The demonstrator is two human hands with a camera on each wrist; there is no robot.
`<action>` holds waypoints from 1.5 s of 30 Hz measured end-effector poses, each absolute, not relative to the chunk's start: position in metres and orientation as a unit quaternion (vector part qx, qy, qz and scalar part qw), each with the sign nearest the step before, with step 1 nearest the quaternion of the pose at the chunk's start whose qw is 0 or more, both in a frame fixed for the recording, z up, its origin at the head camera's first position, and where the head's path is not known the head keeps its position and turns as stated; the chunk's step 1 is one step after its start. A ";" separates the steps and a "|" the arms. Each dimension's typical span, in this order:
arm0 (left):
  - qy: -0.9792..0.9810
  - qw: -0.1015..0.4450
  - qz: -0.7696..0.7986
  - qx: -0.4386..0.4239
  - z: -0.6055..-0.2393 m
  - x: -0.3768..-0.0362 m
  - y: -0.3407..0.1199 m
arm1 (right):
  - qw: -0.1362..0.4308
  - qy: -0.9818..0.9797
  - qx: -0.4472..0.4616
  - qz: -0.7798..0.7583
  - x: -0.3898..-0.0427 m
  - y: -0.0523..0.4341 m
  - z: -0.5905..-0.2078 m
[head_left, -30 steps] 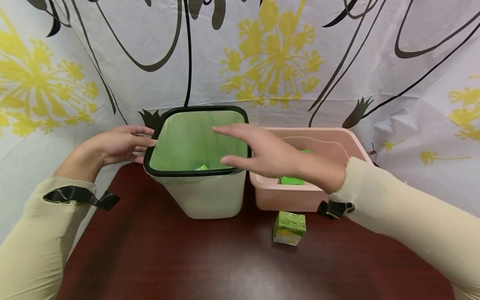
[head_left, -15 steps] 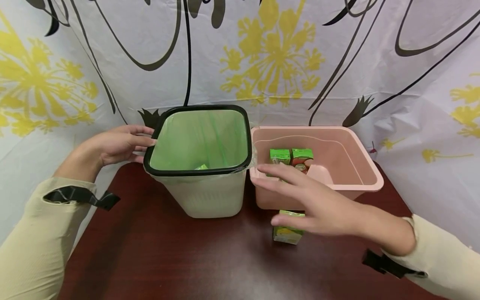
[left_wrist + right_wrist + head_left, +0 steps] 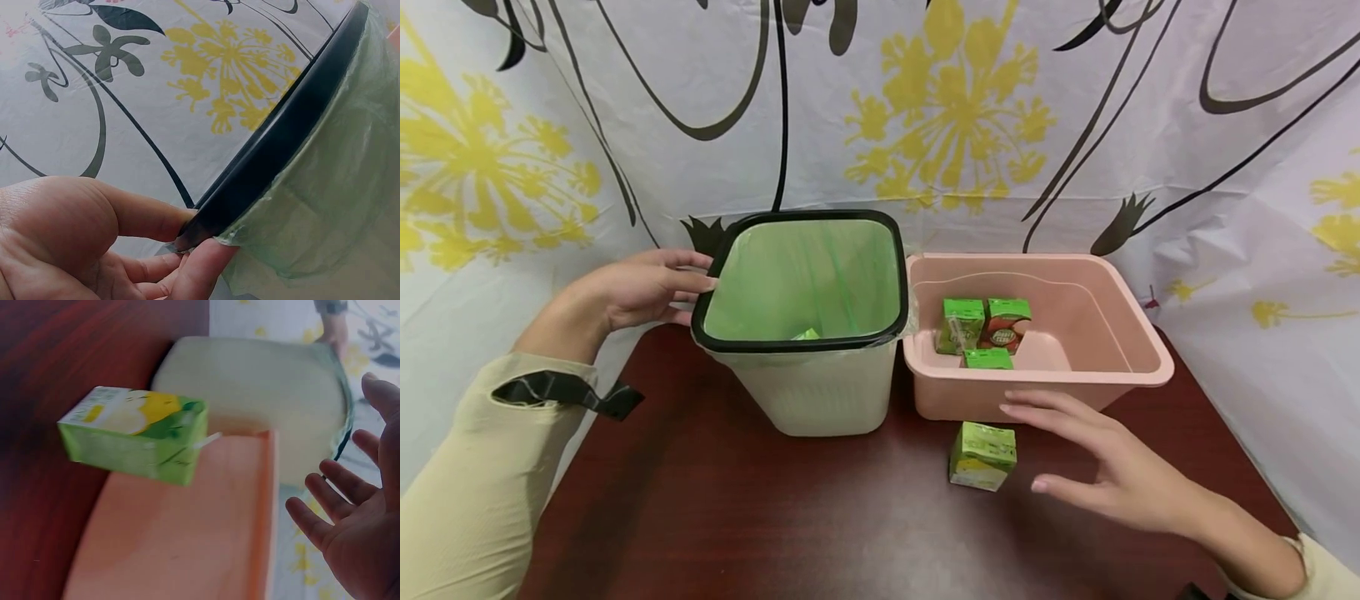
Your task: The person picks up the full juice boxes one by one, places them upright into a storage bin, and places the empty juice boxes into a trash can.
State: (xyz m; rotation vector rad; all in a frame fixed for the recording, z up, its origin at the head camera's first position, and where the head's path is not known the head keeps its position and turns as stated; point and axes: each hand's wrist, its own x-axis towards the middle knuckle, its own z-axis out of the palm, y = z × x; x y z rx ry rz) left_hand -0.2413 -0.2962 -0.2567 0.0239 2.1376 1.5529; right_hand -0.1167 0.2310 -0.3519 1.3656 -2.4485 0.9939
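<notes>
A whitish trash can [image 3: 820, 396] with a black rim [image 3: 797, 345] and a green bag lining stands left of centre. My left hand [image 3: 640, 290] pinches this rim on its left side; in the left wrist view the thumb and a finger [image 3: 203, 265] clasp it. A bit of something green [image 3: 807, 334] shows inside. My right hand [image 3: 1112, 462] hovers over the table with fingers spread, holding nothing. Just left of it, a green-and-yellow juice box [image 3: 982, 457] stands on the table; its straw shows in the right wrist view.
Right of the trash can sits a pink plastic tub [image 3: 1030, 400]. Inside are a green carton [image 3: 961, 327], a green-and-red carton [image 3: 1006, 323] and another green-topped carton [image 3: 988, 359]. The dark red table [image 3: 775, 517] ends at a patterned cloth [image 3: 850, 125] behind.
My right hand has moved from over the trash can, rightward and down past the pink tub, to the right of the juice box. The left hand has stayed at the rim.
</notes>
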 end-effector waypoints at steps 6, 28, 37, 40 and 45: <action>0.785 0.246 0.569 0.008 -0.257 -0.241 -0.297 | 0.055 -0.841 0.414 0.345 -0.116 0.244 -0.379; 0.783 0.247 0.570 0.011 -0.258 -0.241 -0.295 | -0.008 -0.847 0.358 0.393 -0.146 0.225 -0.453; 0.784 0.249 0.568 0.010 -0.258 -0.242 -0.295 | -0.007 -0.838 0.368 0.404 -0.149 0.217 -0.463; 0.785 0.249 0.567 0.010 -0.258 -0.242 -0.295 | -0.009 -0.835 0.367 0.410 -0.149 0.215 -0.464; 0.785 0.249 0.567 0.011 -0.257 -0.243 -0.294 | -0.006 -0.830 0.369 0.419 -0.149 0.212 -0.462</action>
